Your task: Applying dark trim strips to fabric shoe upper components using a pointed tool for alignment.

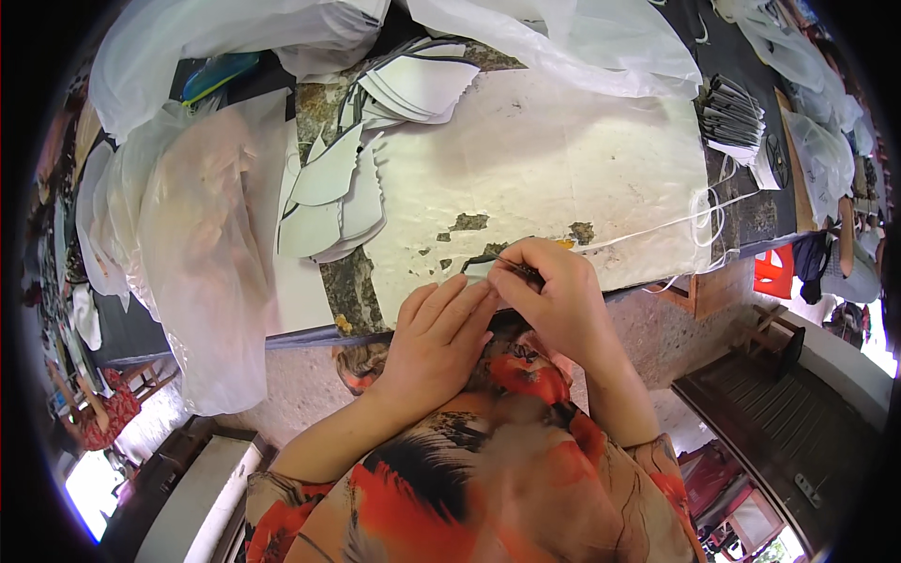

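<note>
At the near edge of the work table, my left hand holds down a small white piece with black edging, its fingers stretched close together over it. Only a strip of the piece shows between my hands. My right hand is closed in a pinch at the piece's right end, touching the left fingertips. A slim dark tool shows partly within the right fingers; the rest is hidden. Up and to the left lie overlapping white cut pieces with dark edges, some with jagged sides. More of them are fanned out in a stack.
A worn white sheet covers the table. White cord trails from near my right hand to the right. A bundle of dark-edged pieces stands at the far right. Clear plastic bags hang over the left side; another bag lies at the back.
</note>
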The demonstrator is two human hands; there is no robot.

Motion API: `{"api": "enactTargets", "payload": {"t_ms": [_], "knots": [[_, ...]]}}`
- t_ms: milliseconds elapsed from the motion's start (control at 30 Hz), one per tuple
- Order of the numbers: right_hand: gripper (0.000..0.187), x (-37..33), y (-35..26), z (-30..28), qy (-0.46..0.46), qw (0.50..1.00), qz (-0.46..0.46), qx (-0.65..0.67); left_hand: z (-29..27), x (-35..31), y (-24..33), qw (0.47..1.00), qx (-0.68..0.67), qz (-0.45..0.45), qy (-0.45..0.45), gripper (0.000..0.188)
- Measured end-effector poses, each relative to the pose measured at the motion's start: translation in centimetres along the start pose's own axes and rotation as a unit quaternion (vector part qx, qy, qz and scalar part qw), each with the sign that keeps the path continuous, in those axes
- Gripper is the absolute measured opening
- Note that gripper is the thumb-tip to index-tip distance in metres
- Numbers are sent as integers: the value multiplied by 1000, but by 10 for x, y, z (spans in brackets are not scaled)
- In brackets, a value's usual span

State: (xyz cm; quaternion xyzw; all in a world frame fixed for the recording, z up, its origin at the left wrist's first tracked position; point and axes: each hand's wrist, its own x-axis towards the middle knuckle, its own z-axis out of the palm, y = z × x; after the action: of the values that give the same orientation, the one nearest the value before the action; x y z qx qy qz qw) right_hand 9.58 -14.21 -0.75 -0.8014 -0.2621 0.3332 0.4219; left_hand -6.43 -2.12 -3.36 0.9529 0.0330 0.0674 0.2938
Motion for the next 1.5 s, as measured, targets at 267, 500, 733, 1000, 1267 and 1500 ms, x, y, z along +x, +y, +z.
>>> {"api": "enactTargets", "payload": {"t_ms": [267, 500, 733, 1000, 1267, 1500], "knots": [[12, 7, 4, 12, 27, 997, -20, -70, 0, 1, -1, 1000, -19, 3, 9, 46], [13, 8, 5, 9, 17, 998, -16, -51, 1, 0, 0, 1000, -1, -3, 25, 44], [14, 9, 9, 10, 19, 997, -26, -66, 2, -1, -1, 1000, -2, -7, 28, 45], [13, 7, 8, 12, 29, 992, -50, -109, 0, -1, 0, 999, 31, -27, 14, 45], [13, 6, 0, -7, 17, 994, -28, -105, 0, 1, -3, 998, 65, -26, 11, 37], [14, 8, 9, -17, 24, 990, -37, -132, -5, 5, 0, 996, 75, -41, -4, 58]]}}
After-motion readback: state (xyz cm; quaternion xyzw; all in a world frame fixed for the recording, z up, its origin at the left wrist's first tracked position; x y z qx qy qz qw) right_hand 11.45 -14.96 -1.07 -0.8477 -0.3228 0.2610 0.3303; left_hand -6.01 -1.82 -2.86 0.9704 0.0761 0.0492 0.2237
